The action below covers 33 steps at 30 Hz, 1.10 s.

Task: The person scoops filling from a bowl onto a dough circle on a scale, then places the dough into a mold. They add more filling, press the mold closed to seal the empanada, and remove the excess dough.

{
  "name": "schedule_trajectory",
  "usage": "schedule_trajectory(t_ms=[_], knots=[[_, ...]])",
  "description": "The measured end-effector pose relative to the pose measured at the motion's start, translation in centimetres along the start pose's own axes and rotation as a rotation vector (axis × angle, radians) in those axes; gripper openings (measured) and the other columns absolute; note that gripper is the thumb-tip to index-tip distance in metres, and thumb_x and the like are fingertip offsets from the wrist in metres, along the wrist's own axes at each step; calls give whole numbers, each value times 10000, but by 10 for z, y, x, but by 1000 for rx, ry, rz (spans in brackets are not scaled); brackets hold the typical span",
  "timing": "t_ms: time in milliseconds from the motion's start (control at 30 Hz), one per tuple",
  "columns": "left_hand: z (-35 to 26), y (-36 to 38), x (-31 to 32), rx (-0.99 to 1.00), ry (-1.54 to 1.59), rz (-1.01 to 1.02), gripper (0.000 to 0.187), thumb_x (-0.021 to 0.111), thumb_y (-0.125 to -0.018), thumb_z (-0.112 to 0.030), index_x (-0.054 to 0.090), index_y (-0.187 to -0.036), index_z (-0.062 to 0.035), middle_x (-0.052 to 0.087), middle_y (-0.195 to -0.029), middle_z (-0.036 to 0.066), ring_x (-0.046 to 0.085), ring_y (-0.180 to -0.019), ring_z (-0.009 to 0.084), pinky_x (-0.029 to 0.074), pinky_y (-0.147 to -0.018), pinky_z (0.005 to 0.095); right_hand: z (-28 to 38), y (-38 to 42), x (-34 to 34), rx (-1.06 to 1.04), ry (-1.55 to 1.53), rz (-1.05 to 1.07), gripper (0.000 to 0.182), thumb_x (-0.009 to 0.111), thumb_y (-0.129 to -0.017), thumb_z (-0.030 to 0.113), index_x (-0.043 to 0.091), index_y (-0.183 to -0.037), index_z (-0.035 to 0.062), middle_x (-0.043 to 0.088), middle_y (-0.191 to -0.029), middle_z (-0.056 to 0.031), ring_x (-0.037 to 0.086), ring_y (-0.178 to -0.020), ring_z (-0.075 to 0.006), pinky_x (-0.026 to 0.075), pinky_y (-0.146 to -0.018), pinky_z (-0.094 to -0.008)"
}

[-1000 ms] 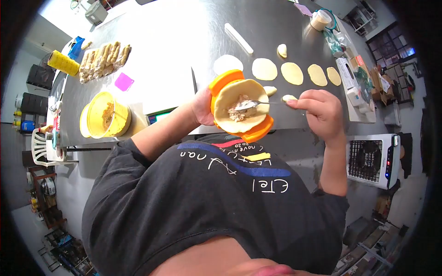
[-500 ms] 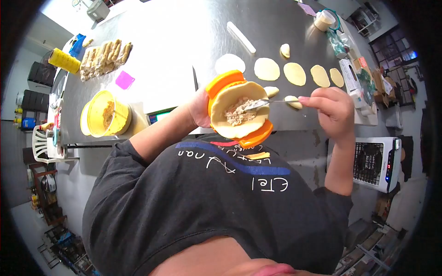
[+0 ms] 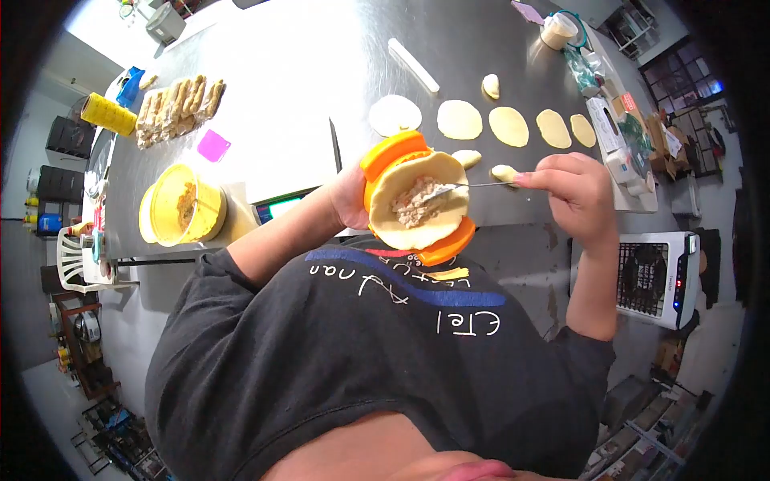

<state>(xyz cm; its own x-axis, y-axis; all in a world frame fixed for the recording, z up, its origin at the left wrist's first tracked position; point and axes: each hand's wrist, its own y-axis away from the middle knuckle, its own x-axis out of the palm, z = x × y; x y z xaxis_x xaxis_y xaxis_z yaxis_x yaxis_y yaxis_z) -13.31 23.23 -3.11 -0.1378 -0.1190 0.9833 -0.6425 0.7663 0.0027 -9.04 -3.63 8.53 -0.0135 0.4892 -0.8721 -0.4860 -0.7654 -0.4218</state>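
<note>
My left hand [image 3: 350, 199] is closed round the side of an orange dumpling press [image 3: 449, 243], held up open in front of my chest. Across the press lies a round sheet of dough [image 3: 405, 234], sagging in its middle. A heap of pale, chunky filling [image 3: 415, 204] rests in that hollow. Pinched in the fingers of my right hand [image 3: 579, 196] is a thin metal spoon [image 3: 480, 185]; its tip touches the filling from the right side. What the fingers of my left hand do under the press is hidden.
Flat dough rounds [image 3: 508, 127] and folded dough pieces [image 3: 491, 86] lie on the metal table [image 3: 313, 36]. A white rod [image 3: 414, 66] is behind them. To the left stand a yellow tub [image 3: 210, 210] of filling, a purple scraper [image 3: 213, 145] and bagged rolls [image 3: 178, 108].
The spoon's tip has shifted slightly lower over the filling, and the heap sits more in the dough's middle. The press has moved down a little. Both hands keep their hold.
</note>
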Motion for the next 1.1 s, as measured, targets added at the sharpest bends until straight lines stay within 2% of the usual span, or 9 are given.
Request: schedule_trajectory(t_ms=[133, 233, 300, 467, 667, 733, 833, 967, 1100], knots=[[1, 0, -2, 12, -48, -170, 521, 350, -915, -503, 529, -1184, -94, 572, -1165, 121, 579, -1023, 247, 467, -893, 402, -2, 6, 8, -3, 4, -43, 307, 562, -617, -70, 705, -803, 128, 615, -690, -39, 578, -613, -193, 416, -503, -293], [2, 0, -4, 43, -61, -131, 493, 353, -922, -477, 528, -1185, -100, 568, -1176, 120, 575, -1033, 249, 460, -903, 406, 0, 8, 2, 24, -32, -113, 323, 558, -616, -76, 705, -817, 130, 618, -696, -40, 582, -619, -196, 425, -517, -293], [3, -1, -6, 48, 15, 29, 510, 344, -931, -419, 453, -1264, -49, 507, -1246, 167, 547, -1091, 272, 444, -940, 425, 2, 8, 8, 58, -18, -132, 329, 555, -617, -80, 705, -819, 132, 620, -697, -41, 585, -623, -196, 428, -523, -293], [3, -1, 0, 35, 31, -19, 509, 334, -933, -420, 450, -1267, -53, 506, -1248, 167, 548, -1090, 273, 438, -947, 428, -4, 16, 27, 59, -87, -120, 319, 555, -624, -82, 704, -812, 128, 622, -695, -48, 586, -620, -194, 429, -535, -289], [2, -2, -4, 0, 52, -27, 495, 347, -930, -416, 475, -1244, -55, 528, -1224, 155, 552, -1083, 273, 442, -942, 419, -5, 9, -7, 5, -17, -132, 318, 559, -611, -70, 706, -795, 144, 622, -691, -46, 569, -592, -199, 424, -516, -292], [0, -3, -2, -29, 27, -49, 458, 361, -924, -451, 536, -1160, -99, 572, -1164, 117, 575, -1034, 256, 463, -900, 407, -5, 5, -16, -60, -44, 14, 310, 562, -598, -60, 703, -787, 141, 624, -691, -33, 562, -578, -193, 417, -502, -300], [0, -5, -5, -27, -55, -65, 470, 360, -923, -458, 546, -1140, -85, 584, -1136, 114, 588, -1002, 244, 474, -881, 400, -1, -1, -2, -101, -21, 73, 291, 568, -589, -52, 700, -767, 136, 620, -675, -26, 557, -562, -195, 415, -495, -299], [0, -4, -6, -28, -48, -130, 465, 368, -918, -456, 558, -1115, -80, 601, -1098, 109, 599, -970, 237, 481, -866, 387, -3, 1, -3, -128, -18, 39, 294, 548, -560, -65, 694, -759, 96, 593, -649, -38, 526, -549, -192, 384, -492, -299], [1, -3, -14, -37, 64, 12, 473, 390, -915, -420, 532, -1182, -57, 572, -1164, 147, 588, -1014, 267, 470, -897, 417, -7, 1, -7, -48, -25, 10, 278, 579, -590, -42, 701, -756, 144, 612, -661, -27, 570, -583, -201, 430, -497, -298]])
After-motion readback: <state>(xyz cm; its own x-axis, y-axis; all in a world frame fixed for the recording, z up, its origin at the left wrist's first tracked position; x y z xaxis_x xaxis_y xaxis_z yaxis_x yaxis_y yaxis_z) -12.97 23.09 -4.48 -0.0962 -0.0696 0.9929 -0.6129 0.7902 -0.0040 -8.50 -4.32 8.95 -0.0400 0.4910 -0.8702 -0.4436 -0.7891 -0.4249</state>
